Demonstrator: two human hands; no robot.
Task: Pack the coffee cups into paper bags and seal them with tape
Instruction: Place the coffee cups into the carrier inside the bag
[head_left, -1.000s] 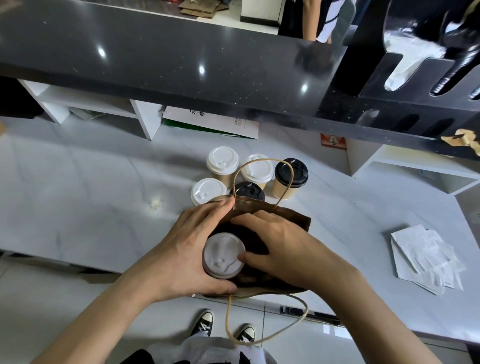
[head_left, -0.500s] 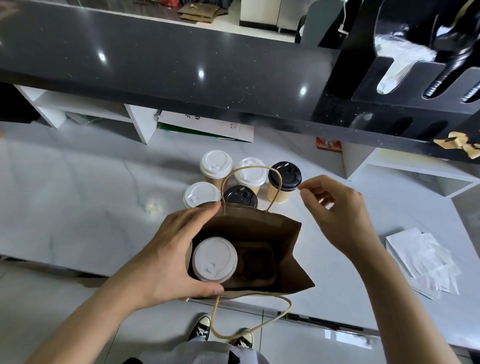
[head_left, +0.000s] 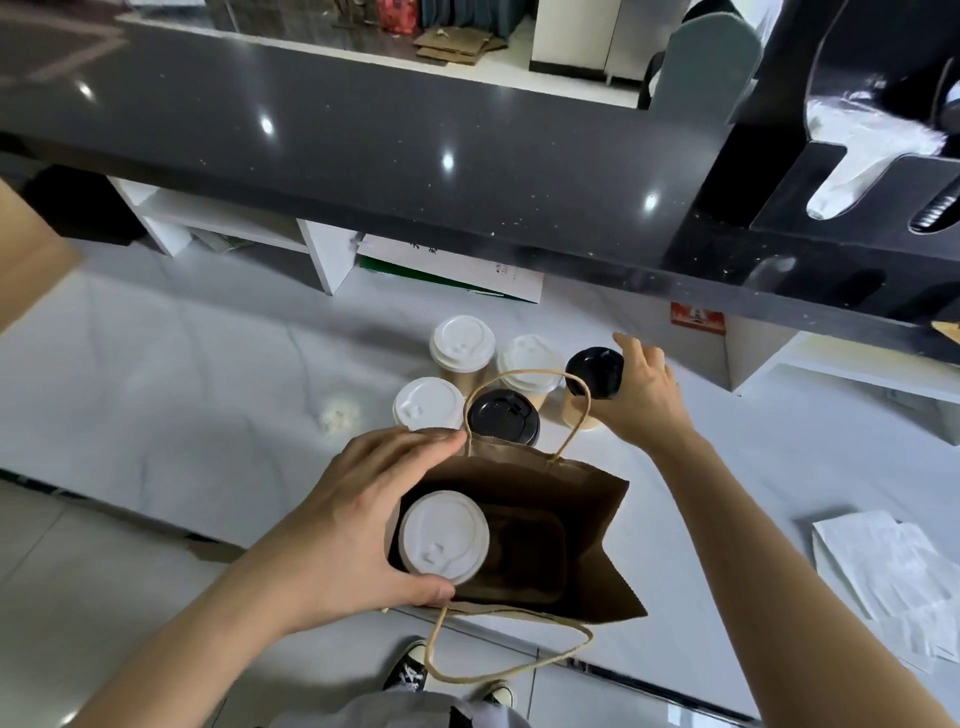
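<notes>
At the white counter (head_left: 156, 374), our left hand (head_left: 337, 525) grips the open paper bag (head_left: 592, 519), one white-lidded cup (head_left: 442, 538) inside; our right hand (head_left: 641, 395) curls around a black-lidded cup (head_left: 592, 376) beside four others.

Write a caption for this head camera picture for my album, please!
Left hand holds the bag open while right hand grabs a black-lidded cup.

Print on the white booklet (head_left: 457, 270) is illegible.
</notes>
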